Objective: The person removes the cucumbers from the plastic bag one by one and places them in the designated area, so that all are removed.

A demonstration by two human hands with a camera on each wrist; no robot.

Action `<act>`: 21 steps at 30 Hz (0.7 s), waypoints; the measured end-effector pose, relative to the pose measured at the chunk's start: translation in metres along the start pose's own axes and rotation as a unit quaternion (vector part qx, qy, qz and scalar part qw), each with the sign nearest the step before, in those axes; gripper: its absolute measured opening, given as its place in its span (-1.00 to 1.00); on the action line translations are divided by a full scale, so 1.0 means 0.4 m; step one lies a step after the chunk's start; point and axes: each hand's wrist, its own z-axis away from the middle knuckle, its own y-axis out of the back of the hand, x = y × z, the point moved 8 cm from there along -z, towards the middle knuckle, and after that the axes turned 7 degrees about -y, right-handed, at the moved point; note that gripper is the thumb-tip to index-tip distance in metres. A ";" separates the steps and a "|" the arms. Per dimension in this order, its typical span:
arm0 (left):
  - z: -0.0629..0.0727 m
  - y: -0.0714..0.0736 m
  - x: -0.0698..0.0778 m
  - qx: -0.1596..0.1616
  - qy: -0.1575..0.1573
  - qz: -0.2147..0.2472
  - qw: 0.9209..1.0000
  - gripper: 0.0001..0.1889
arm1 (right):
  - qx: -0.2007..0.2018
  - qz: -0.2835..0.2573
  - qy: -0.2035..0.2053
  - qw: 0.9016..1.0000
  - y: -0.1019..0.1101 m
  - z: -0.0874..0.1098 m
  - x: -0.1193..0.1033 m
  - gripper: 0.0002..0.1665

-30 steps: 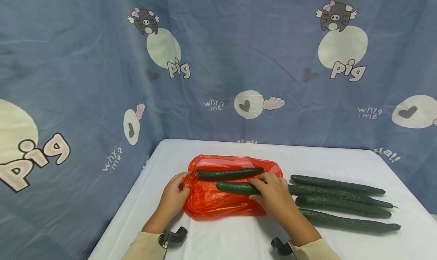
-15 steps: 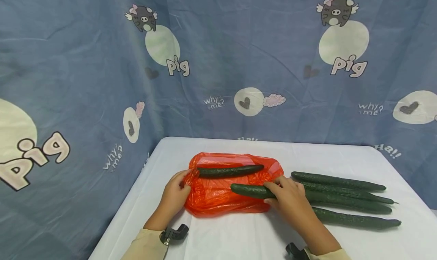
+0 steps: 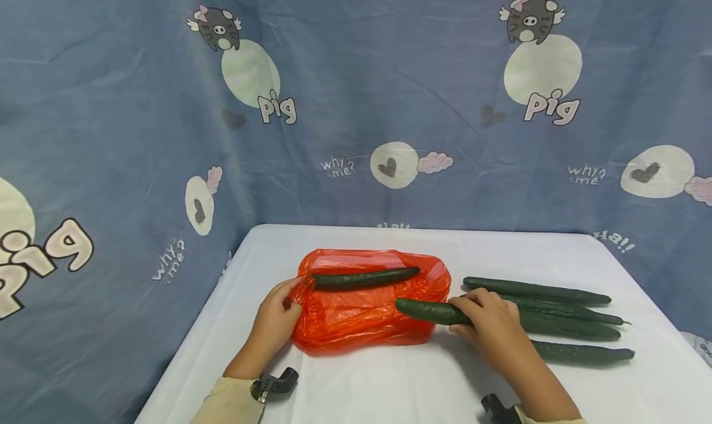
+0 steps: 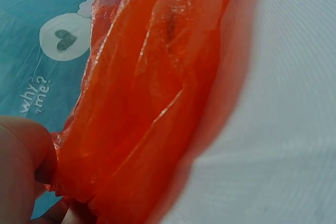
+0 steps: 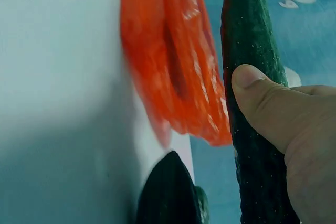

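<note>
White bench (image 3: 389, 387). Red plastic bag (image 3: 361, 316) flat mid-bench: flimsy, slippery; pinched at left edge by left hand (image 3: 275, 319). Cucumber (image 3: 431, 311) half over bag's right edge: firm, weighty; gripped mid-length by right hand (image 3: 489, 322).

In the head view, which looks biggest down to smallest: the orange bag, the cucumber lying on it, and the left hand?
1. Orange bag, clearly largest.
2. Cucumber on the bag, long but thin.
3. Left hand, shortest, though broader than the cucumber and nearer the camera.
</note>
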 end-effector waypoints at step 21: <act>0.001 -0.002 0.010 0.003 0.003 -0.009 1.000 -0.39 | -0.014 0.007 -0.040 0.999 0.032 0.060 0.086 -0.39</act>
